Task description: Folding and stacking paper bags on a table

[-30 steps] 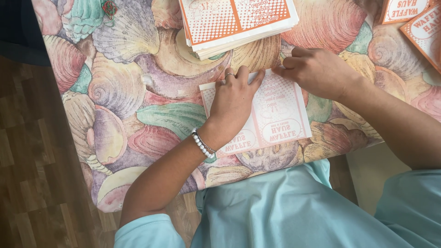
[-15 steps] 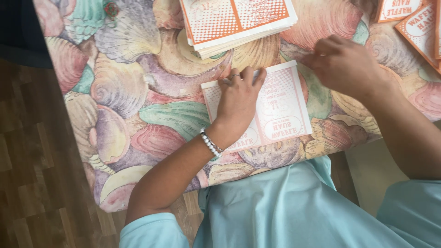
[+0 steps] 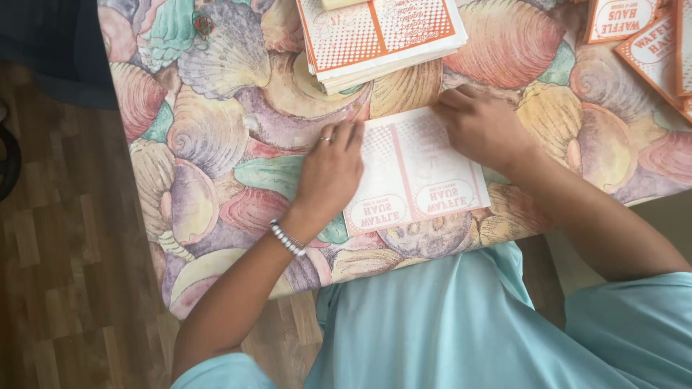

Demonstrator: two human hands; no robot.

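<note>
From my remote seat, I see the left hand [image 3: 330, 171] lying flat, fingers stretched, pressing the left edge of a white-and-orange paper sheet [image 3: 418, 176] against the shell-patterned surface [image 3: 216, 144]. The right hand [image 3: 481, 128] rests on the sheet's upper right corner, fingers curled loosely, gripping nothing that I can make out. The sheet lies near the surface's front edge, just below a stack of similar sheets [image 3: 382, 36]. More printed pieces [image 3: 634, 29] sit at far right.

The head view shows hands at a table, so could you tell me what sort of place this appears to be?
Probably a home or a small workroom, not a factory line: a table under a seashell-patterned cloth, wood-look laminate floor, and a stack of flat printed paper sheets. Both hands, left hand and right hand, press one sheet flat.
</note>
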